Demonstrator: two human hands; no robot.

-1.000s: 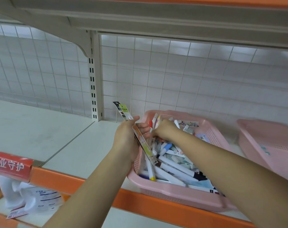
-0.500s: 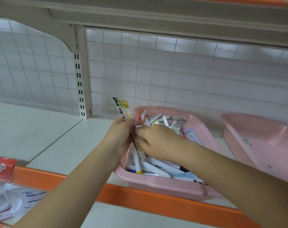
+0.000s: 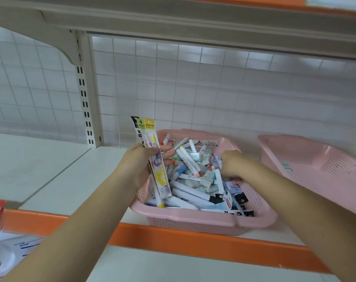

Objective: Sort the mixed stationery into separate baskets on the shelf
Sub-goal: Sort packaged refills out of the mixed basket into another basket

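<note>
A pink basket (image 3: 193,222) on the shelf is full of mixed stationery (image 3: 193,176): white markers, erasers and packaged items. My left hand (image 3: 138,165) grips a few long flat pen packets (image 3: 152,143) upright over the basket's left rim. My right hand (image 3: 231,165) reaches down into the right side of the pile, fingers curled among the items; what they hold is hidden. A second pink basket (image 3: 323,169) stands to the right with a small item at its bottom.
The white shelf board (image 3: 41,169) stretches bare to the left of the basket. An orange shelf edge (image 3: 173,241) runs along the front. A wire grid back panel (image 3: 173,88) and an upper shelf close the space behind and above.
My right hand left the packets in my left hand and moved right, down into the basket's pile. The left hand keeps the packets, now showing one more in front.
</note>
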